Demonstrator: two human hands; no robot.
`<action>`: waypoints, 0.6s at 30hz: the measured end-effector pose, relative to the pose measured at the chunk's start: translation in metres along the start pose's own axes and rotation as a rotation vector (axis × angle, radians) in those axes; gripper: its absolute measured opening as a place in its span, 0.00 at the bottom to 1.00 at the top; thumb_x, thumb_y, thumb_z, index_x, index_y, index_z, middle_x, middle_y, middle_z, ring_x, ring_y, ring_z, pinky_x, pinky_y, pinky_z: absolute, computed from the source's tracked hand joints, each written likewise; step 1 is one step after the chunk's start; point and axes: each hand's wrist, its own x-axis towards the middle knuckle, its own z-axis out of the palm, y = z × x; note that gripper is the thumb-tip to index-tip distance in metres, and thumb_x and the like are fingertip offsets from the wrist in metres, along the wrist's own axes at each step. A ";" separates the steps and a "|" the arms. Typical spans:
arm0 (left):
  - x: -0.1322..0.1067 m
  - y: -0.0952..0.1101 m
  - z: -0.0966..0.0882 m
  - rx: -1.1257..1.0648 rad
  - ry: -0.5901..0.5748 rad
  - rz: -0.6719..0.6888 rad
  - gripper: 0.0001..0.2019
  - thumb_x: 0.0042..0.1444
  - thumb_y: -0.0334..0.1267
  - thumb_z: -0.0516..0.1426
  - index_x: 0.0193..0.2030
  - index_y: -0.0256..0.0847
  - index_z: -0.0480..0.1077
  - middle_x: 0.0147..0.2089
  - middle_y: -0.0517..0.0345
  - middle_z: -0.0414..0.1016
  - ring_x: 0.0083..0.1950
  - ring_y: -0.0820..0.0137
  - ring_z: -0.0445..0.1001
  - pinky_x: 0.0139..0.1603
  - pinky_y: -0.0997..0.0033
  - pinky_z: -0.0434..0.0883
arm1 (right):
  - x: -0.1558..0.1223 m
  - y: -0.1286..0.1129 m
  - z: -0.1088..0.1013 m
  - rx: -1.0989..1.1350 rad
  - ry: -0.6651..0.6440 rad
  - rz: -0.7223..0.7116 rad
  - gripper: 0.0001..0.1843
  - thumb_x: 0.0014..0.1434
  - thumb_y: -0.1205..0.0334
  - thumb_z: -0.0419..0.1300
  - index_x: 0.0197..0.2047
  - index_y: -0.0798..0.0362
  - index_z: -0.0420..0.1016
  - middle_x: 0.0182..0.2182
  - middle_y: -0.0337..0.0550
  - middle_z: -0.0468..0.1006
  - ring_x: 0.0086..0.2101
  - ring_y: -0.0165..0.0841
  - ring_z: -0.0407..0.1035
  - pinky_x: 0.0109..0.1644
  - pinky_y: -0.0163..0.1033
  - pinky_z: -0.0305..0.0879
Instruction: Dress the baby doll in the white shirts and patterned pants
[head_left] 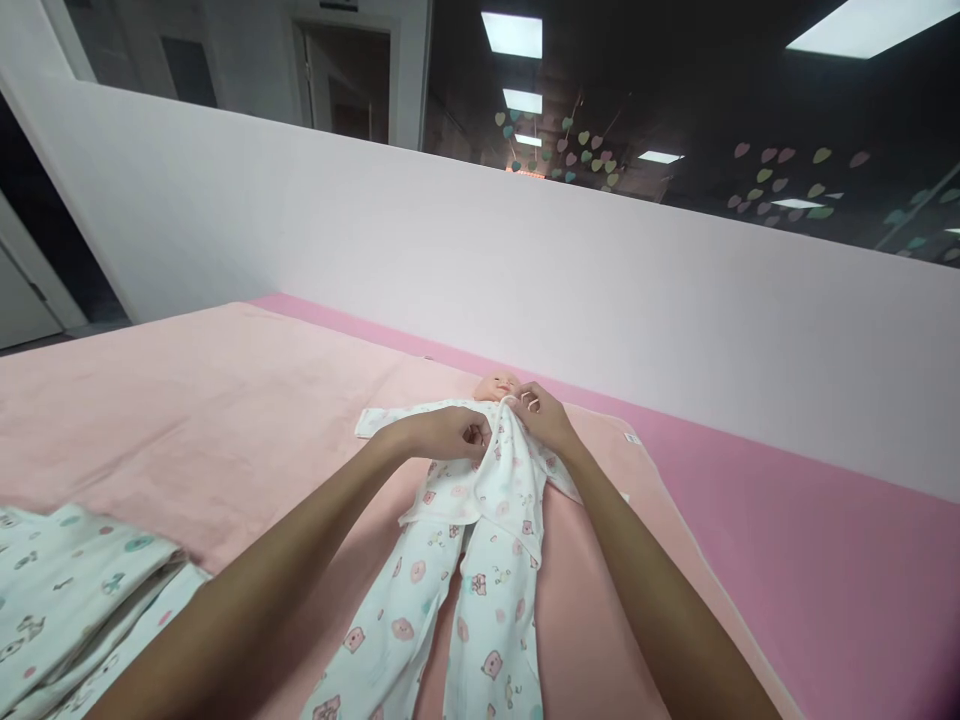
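Observation:
A baby doll point(491, 387) lies on its back, its head at the far end. It is dressed in a white printed top point(514, 490) and matching printed trousers point(480, 620). My right hand point(544, 415) pinches the top's front edge near the doll's neck and lifts it into a fold. Just left of that fold, my left hand point(454, 433) is curled with its fingertips at the cloth of the top; the fingers are partly hidden. One sleeve point(373, 420) stretches out flat to the left. The other sleeve is partly covered by my right forearm.
The doll rests on a pink blanket point(187, 400) over a brighter pink surface point(795, 560). Folded printed cloths point(82, 590) lie at the lower left. Behind stands a white low wall point(525, 270), with dark glass above bearing heart stickers point(585, 145).

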 end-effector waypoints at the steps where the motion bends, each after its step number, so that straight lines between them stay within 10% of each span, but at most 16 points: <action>1: 0.000 -0.001 0.000 0.008 0.004 -0.005 0.10 0.54 0.47 0.59 0.37 0.43 0.73 0.38 0.58 0.76 0.36 0.68 0.70 0.33 0.71 0.63 | -0.006 -0.004 0.005 -0.024 0.052 0.003 0.15 0.61 0.47 0.62 0.44 0.49 0.73 0.37 0.41 0.76 0.37 0.37 0.69 0.44 0.43 0.65; 5: 0.002 -0.004 0.002 -0.021 0.013 -0.018 0.12 0.53 0.48 0.61 0.37 0.43 0.76 0.37 0.57 0.76 0.35 0.69 0.69 0.32 0.71 0.62 | -0.045 -0.033 0.008 -0.145 0.209 -0.093 0.12 0.66 0.49 0.58 0.43 0.48 0.70 0.41 0.45 0.77 0.42 0.40 0.69 0.48 0.45 0.63; 12: 0.003 -0.002 0.002 -0.044 0.013 -0.079 0.08 0.47 0.40 0.60 0.31 0.41 0.78 0.29 0.59 0.73 0.29 0.71 0.62 0.28 0.69 0.56 | -0.110 -0.086 0.008 -0.160 -0.146 0.006 0.18 0.64 0.41 0.60 0.35 0.47 0.67 0.32 0.35 0.75 0.31 0.34 0.67 0.34 0.38 0.59; 18: 0.002 -0.002 0.002 -0.115 0.018 -0.083 0.11 0.47 0.47 0.64 0.29 0.40 0.78 0.28 0.59 0.72 0.29 0.72 0.61 0.30 0.70 0.56 | -0.123 -0.096 0.028 -0.298 0.012 0.055 0.16 0.60 0.51 0.61 0.30 0.49 0.59 0.28 0.35 0.71 0.29 0.33 0.63 0.33 0.38 0.53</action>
